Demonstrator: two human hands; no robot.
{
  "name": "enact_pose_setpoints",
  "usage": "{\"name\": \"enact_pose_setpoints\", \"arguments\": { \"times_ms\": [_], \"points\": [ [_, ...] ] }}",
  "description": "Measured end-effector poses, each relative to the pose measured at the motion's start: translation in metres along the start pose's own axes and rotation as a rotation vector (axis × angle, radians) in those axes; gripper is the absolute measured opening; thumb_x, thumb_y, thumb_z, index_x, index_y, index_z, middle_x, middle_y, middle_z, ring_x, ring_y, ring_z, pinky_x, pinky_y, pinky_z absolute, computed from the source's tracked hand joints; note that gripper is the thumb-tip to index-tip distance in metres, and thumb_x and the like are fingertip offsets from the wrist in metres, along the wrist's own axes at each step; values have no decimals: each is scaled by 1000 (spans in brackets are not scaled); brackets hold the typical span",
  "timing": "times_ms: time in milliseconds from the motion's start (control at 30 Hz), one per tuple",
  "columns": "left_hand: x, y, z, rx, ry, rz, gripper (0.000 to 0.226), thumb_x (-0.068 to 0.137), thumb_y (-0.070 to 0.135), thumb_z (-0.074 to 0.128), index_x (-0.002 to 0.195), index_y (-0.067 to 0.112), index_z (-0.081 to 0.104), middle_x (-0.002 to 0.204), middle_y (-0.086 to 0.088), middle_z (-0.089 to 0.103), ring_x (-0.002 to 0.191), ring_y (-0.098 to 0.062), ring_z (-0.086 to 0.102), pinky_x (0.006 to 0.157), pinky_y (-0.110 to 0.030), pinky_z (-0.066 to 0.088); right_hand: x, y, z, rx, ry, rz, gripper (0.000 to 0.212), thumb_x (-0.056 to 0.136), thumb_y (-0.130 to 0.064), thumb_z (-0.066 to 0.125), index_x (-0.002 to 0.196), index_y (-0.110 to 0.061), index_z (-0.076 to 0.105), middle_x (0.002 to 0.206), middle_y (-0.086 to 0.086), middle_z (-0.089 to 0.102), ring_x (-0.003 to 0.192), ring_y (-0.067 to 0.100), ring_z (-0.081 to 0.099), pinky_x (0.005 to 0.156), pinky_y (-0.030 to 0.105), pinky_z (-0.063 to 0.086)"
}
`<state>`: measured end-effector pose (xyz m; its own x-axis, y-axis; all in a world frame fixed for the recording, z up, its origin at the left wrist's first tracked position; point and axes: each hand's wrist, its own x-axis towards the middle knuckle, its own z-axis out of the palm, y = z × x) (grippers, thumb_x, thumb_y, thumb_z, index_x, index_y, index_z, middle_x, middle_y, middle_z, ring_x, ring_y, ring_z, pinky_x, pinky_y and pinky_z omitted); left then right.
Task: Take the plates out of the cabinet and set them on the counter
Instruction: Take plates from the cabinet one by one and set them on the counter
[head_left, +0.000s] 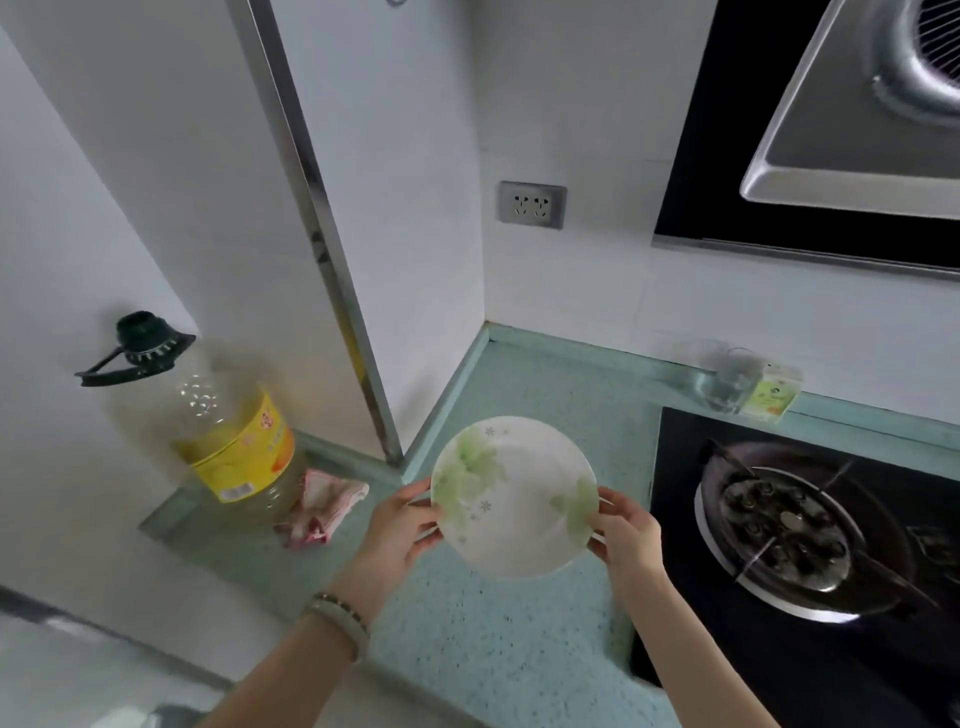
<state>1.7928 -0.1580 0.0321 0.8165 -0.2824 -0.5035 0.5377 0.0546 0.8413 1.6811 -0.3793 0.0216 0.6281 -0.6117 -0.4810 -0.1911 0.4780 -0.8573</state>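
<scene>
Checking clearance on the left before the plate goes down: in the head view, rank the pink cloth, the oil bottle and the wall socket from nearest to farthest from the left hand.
1. Pink cloth, lying just left of the left hand.
2. Oil bottle, farther left, behind the cloth.
3. Wall socket, high on the back wall, beyond the plate.

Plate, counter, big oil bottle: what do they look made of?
The plate looks like glazed ceramic, though melamine is possible: glossy white with a green floral print. The counter looks like polished stone or composite: pale green with dark speckles. The oil bottle is probably clear plastic: see-through dimpled wall, yellow label, dark cap.
</scene>
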Motion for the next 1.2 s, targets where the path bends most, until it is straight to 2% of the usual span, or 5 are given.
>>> {"name": "enact_pose_setpoints", "arguments": {
  "times_ms": [300,433,800,1000,1200],
  "points": [
    [111,25,44,-64,74,-170,39,88,-13,49,121,2,62,58,-19,67,39,-5,56,95,-37,49,91,-34,39,-51,173,15,41,78,19,47,84,-18,63,80,1,69,72,18,65,52,25,53],
    [153,35,67,-106,58,-203,46,88,-15,39,128,-1,55,32,6,46,27,-3,43,49,-18,49,135,-45,50,-65,236,27,42,77,18,46,84,-20,63,81,0,69,74,19,66,53,27,53],
    [276,32,96,70,110,-107,62,75,-26,38,124,3,60,115,-16,66,104,-30,61,96,-39,49,269,-50,89,-182,329,121,43,77,14,46,94,-17,72,75,-4,71,72,17,67,62,28,56],
    [300,22,96,230,293,-118,37,78,-12,54,97,13,74,71,2,65,59,-13,48,42,-12,37,309,-41,99,-317,297,135,38,78,4,57,109,-13,71,98,5,74,93,24,68,90,39,55],
    [315,23,104,198,287,-114,33,83,-3,56,108,12,70,86,3,67,73,-10,57,58,-20,42,332,-43,106,-428,280,101,38,78,3,60,112,-14,70,102,4,73,93,21,67,89,39,55]
  ]
}}
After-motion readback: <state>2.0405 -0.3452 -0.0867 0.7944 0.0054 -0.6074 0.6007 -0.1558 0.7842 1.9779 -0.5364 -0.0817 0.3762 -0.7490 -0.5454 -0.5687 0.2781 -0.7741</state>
